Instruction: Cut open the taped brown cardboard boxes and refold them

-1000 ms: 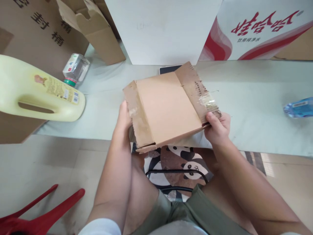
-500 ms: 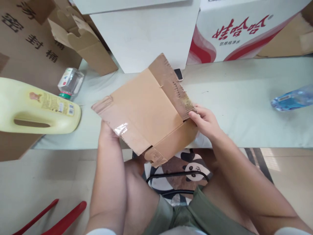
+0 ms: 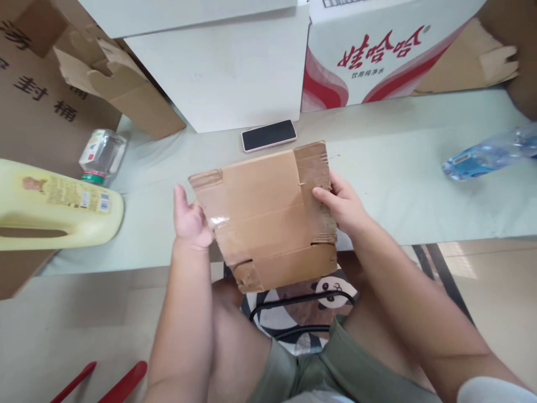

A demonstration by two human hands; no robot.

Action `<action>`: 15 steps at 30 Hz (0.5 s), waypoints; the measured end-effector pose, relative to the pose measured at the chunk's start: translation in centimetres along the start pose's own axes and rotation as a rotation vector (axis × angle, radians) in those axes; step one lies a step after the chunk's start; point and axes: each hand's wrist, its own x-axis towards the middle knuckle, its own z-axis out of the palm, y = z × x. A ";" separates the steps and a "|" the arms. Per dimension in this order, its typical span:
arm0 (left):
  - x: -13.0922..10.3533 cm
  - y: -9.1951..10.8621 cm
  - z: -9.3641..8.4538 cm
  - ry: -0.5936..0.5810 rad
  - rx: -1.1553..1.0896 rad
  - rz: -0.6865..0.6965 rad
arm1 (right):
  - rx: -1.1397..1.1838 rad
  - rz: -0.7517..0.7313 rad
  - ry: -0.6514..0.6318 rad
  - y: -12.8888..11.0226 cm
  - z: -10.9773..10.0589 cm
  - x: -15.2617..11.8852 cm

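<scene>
Cardboard (image 3: 268, 215), a flattened box with strips of clear tape on its flaps, is held between both hands over the near edge of the tabletop (image 3: 419, 179), its lower part hanging past the edge above the person's lap. Left hand (image 3: 191, 221) presses against the cardboard's left edge, thumb raised and clear of it; its fingers are hidden behind the sheet, so I cannot tell whether that grip is closed. Right hand (image 3: 344, 204) has its grip closed on the right edge, thumb lying on the top face near the taped flap and fingers curled beneath. Just beyond the cardboard's far edge a phone (image 3: 269, 135) lies face up on the tabletop, in front of a white box (image 3: 218, 73). Right of that stands a white carton (image 3: 377, 56) with red print. A water bottle (image 3: 486, 154) lies on its side far right. At left, a yellow jug (image 3: 54, 204) lies on its side, with a small clear jar (image 3: 103, 154) behind it and brown boxes (image 3: 37, 106) beyond.
</scene>
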 end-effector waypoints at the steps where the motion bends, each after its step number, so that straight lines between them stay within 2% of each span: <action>1: 0.0 -0.2 -0.2 -0.028 -0.008 -0.025 | 0.006 -0.014 0.042 0.3 0.1 0.1; 3: -0.1 -0.5 -0.4 -0.051 0.018 -0.086 | 0.019 -0.023 0.108 0.7 0.2 0.2; 6: -0.1 -0.5 -0.6 0.010 0.071 -0.103 | -0.001 0.013 0.158 1.0 0.0 0.6; 11: 0.8 0.4 -1.7 0.130 -0.086 0.217 | 0.024 0.112 0.172 -0.1 -1.3 1.0; 13: 1.3 0.5 -2.2 0.130 -0.140 0.273 | 0.078 0.103 0.110 -0.5 -1.6 0.8; 15: 1.8 0.4 -2.4 0.129 -0.199 0.258 | 0.102 0.102 0.019 -0.7 -1.5 0.4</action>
